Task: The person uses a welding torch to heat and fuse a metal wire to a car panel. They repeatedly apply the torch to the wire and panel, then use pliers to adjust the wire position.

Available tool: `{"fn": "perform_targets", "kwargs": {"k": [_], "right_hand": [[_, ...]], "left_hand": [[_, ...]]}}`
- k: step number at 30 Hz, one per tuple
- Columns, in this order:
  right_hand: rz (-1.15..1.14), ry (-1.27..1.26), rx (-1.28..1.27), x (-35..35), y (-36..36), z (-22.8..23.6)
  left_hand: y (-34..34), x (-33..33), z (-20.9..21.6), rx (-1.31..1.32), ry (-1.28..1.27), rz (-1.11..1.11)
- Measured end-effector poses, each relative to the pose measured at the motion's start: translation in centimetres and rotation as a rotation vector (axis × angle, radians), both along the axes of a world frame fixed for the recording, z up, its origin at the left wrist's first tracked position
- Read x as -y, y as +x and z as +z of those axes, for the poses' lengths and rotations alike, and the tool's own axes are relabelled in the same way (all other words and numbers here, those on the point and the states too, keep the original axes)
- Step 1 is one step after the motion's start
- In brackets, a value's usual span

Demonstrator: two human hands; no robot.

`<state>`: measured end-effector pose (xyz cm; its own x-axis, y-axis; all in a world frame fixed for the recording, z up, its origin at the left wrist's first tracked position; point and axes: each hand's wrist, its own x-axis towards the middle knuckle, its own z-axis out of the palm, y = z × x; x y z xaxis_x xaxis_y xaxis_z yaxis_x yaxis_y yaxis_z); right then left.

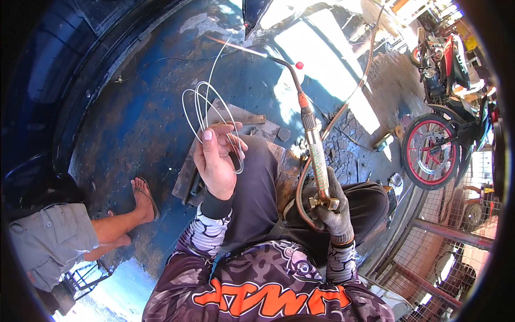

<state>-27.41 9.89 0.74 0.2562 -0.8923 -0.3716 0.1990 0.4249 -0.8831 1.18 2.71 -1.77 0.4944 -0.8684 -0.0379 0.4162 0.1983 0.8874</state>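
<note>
My bare left hand (215, 163) is closed around a loose coil of thin, silvery wire (183, 102), thumb pressed against its loops. One end of the wire reaches upward, close to the torch flame (241, 47). In a grey work glove, my right hand (338, 209) grips a gas torch (316, 155) near its brass valve knobs. The torch points up and to the left, its bent neck ending in a lit, pale orange flame. From the valve end runs a brown hose (366, 75).
At the left, another person's sandalled foot (144, 199) stands beside dark blue bodywork (43, 102). A dark pointed panel (253, 19) hangs near the flame. Metal pieces (185, 169) lie by my knees. To the right are a motorcycle (429, 150) and wire mesh (429, 244).
</note>
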Motion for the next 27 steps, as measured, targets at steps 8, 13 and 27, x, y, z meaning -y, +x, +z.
{"fn": "perform_targets", "kwargs": {"k": [8,13,27], "right_hand": [[-0.025,0.024,-0.068,0.3,0.1,0.4],[-0.008,-0.098,-0.085,0.1,-0.7,0.3],[0.017,-0.181,-0.079,1.8,0.9,2.9]], "left_hand": [[0.5,0.3,0.5,-0.190,-0.014,-0.040],[0.5,1.3,1.9,-0.154,0.006,-0.037],[-1.1,4.2,3.3,-0.350,0.087,0.086]]}}
